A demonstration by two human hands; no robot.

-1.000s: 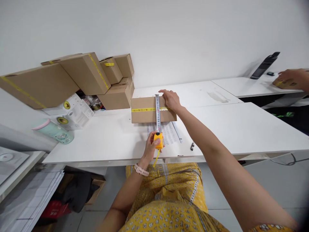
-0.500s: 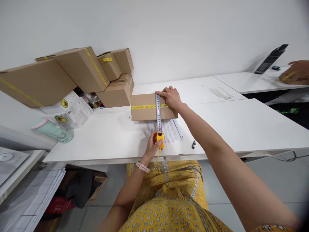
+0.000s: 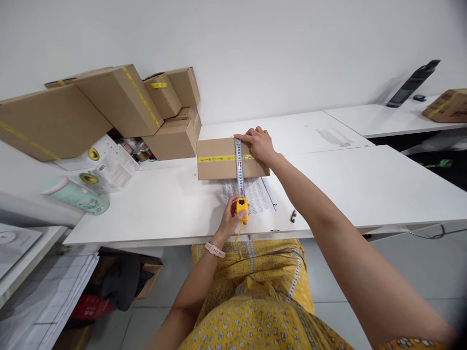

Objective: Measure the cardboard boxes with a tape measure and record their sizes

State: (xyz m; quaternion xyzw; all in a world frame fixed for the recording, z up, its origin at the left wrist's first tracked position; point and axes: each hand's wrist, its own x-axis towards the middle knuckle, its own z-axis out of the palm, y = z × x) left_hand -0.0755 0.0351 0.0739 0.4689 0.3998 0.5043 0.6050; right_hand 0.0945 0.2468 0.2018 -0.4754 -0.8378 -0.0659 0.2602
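Observation:
A yellow tape measure (image 3: 242,210) is gripped in my left hand (image 3: 230,218), thumb on the case, just in front of a cardboard box (image 3: 217,167). Its extended blade (image 3: 239,167) runs straight across the top of the box, which has a yellow tape strip along it. My right hand (image 3: 260,145) rests on the box's far right part. The index finger pins the blade's end at the far edge, and the other fingers are curled. A printed sheet (image 3: 257,199) lies partly under the box and the blade.
Cardboard boxes (image 3: 120,102) are stacked at the left, near a mint tumbler (image 3: 78,197) and avocado-print cartons (image 3: 109,167). A small black object (image 3: 294,216) lies right of the sheet. At far right are a dark bottle (image 3: 412,85) and another box (image 3: 447,107).
Both my hands keep their hold, with the tape measure still across the box. Another person's hand has left the far-right box. The view has shifted slightly.

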